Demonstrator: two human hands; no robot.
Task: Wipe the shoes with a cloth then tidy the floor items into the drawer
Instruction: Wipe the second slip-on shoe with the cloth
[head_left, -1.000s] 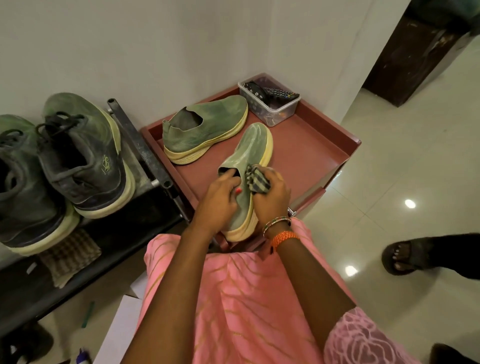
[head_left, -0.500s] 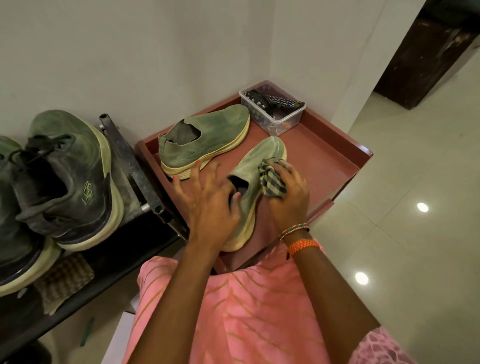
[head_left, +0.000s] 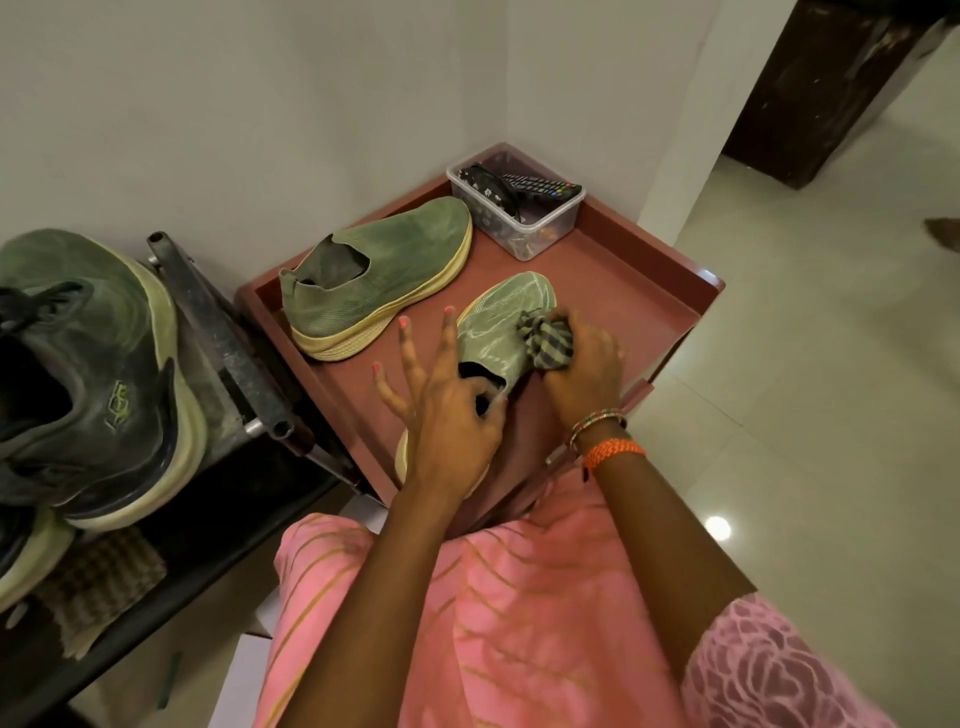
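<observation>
The head view showed the right hand (head_left: 582, 371) with its fingers (head_left: 597, 343) curled round a bunched checked cloth (head_left: 548, 340), pressing it against the upper of the near green slip-on shoe (head_left: 498, 322), at about 3 o'clock from that shoe's opening. The left hand (head_left: 447, 421) gripped the shoe at its heel end, at 6 o'clock from the cloth, thumb and one finger pinching the collar edge while its other fingers (head_left: 410, 353) stood spread and straight, lifted off toward 11 o'clock. The shoe pointed its toe toward 1 o'clock and lay on the reddish-brown table (head_left: 649, 291), a raised-rim top; its heel was hidden under the left hand. Just beside it, at 10 o'clock, the second green slip-on shoe (head_left: 384, 275) lay on its side, its pale yellow sole turned toward the person, apart from the first. At 12 o'clock, in the far corner of the table, sat a clear plastic box (head_left: 519, 228) holding a remote control (head_left: 540, 186) and a dark patterned item. Bangles and an orange band (head_left: 613, 451) circled the right wrist. At 9 o'clock, on a dark metal rack (head_left: 228, 353), rested a dusty green lace-up sneaker (head_left: 104, 374), with part of another at the frame's edge below it and a brownish woven cloth (head_left: 98, 582) lying under them. A pink garment (head_left: 467, 623) filled the foreground, and a glossy tiled floor (head_left: 831, 415) spread at 3 o'clock.
</observation>
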